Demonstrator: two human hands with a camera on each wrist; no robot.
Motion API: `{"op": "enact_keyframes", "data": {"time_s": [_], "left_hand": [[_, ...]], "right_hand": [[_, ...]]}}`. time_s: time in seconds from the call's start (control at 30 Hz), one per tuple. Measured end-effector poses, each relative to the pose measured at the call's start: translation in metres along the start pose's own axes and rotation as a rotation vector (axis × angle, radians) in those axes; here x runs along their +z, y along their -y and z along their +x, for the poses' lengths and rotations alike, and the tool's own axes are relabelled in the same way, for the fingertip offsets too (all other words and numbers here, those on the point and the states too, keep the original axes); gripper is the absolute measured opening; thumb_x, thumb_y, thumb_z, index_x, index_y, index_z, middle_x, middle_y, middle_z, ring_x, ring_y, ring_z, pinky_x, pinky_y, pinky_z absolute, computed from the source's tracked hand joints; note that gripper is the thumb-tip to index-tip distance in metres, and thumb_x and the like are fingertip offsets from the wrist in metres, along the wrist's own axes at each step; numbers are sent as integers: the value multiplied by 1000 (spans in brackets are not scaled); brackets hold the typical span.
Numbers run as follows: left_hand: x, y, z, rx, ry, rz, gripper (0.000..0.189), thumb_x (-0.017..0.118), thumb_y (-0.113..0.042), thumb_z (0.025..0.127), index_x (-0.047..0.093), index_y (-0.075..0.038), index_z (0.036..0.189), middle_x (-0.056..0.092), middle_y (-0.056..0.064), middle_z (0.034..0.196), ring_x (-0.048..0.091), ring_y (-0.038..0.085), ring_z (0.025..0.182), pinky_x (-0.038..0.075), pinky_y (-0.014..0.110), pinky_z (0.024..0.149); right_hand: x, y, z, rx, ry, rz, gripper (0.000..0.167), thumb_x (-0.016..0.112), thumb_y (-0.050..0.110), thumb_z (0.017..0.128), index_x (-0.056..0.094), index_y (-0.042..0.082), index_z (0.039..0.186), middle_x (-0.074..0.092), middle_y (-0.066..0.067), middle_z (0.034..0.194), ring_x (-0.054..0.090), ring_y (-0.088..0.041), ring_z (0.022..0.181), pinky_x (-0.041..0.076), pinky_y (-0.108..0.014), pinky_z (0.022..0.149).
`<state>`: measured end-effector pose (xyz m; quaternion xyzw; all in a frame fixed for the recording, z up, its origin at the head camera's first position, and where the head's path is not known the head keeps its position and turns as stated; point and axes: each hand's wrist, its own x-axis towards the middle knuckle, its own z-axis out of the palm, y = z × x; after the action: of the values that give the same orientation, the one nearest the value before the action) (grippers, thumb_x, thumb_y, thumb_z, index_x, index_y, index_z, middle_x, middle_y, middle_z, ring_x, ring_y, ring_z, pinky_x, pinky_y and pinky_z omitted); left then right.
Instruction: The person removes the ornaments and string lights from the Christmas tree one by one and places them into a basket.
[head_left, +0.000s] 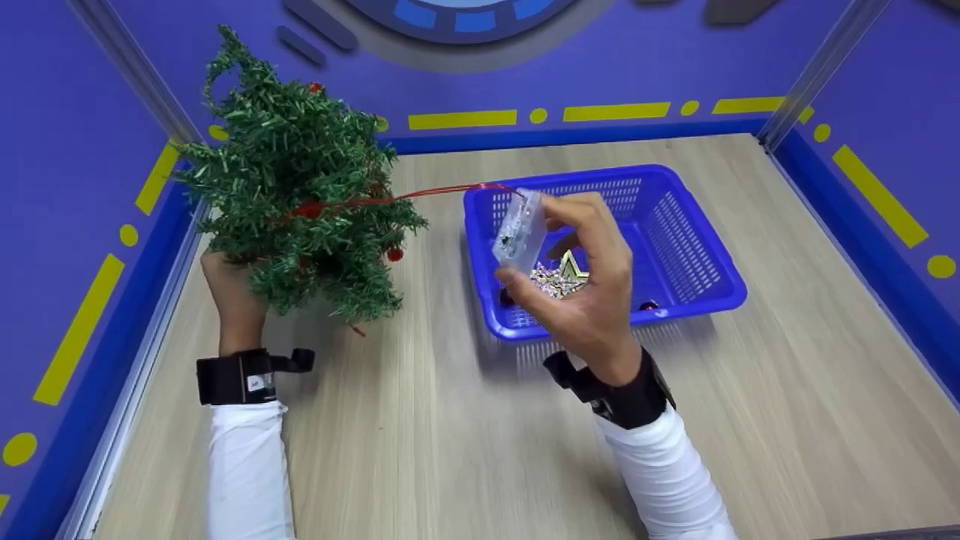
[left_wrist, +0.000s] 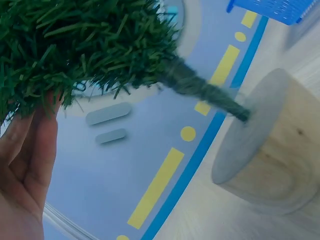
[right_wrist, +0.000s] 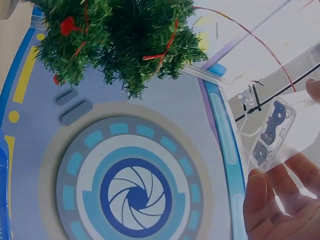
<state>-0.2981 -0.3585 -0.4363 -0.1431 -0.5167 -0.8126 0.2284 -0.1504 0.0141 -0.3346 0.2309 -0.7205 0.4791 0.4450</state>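
In the head view, the tree (head_left: 300, 169) hides the left hand's (head_left: 234, 292) fingertips.

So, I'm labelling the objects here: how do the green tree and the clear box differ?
The tree is green and bushy; the box is see-through and flat-sided. The tree is much larger than the box. The left hand touches the tree, while the right hand pinches the box. What they share: red wire runs between them.

Head view looks down; wrist views share the tree (left_wrist: 90, 40).
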Motion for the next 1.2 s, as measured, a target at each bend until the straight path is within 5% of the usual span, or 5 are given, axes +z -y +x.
{"op": "enact_keyframes", "data": {"time_s": [0.1,0.37,0.6,0.97,1.2], "left_hand": [[28,-23,-9,22,-3,-53,49,52,12,99,20,1,63,30,-2,56,26,10,56,30,24,61],[9,-7,1,-14,-9,-168,36,61,3,97,47,1,64,46,4,57,42,13,55,37,27,55],[0,-5,1,104,32,198,40,57,11,96,35,3,64,34,-3,59,29,11,57,25,27,61],[-14,-9,-1,81,110,546,45,59,8,92,23,0,66,13,-4,66,12,9,61,16,28,69],[-21,-17,-3,71,148,42,6,63,2,88,68,4,88,65,-1,74,58,11,65,49,26,65]], "right_hand": [[0,8,-3,4,-26,-16,64,75,54,85,64,1,120,64,-14,100,60,-21,94,51,-23,68],[-7,10,-3,29,-102,-59,69,74,59,84,64,0,119,63,-15,98,60,-19,91,50,-22,66],[-20,-4,1,117,-94,-98,58,80,39,79,67,5,123,62,-14,102,58,-19,94,50,-23,67],[-22,-19,0,281,-72,-76,63,76,10,76,48,4,132,54,-5,112,56,-16,101,51,-29,76],[-25,-21,0,323,-21,-111,61,78,12,83,53,8,138,61,-6,125,58,-15,108,56,-37,77]]}}
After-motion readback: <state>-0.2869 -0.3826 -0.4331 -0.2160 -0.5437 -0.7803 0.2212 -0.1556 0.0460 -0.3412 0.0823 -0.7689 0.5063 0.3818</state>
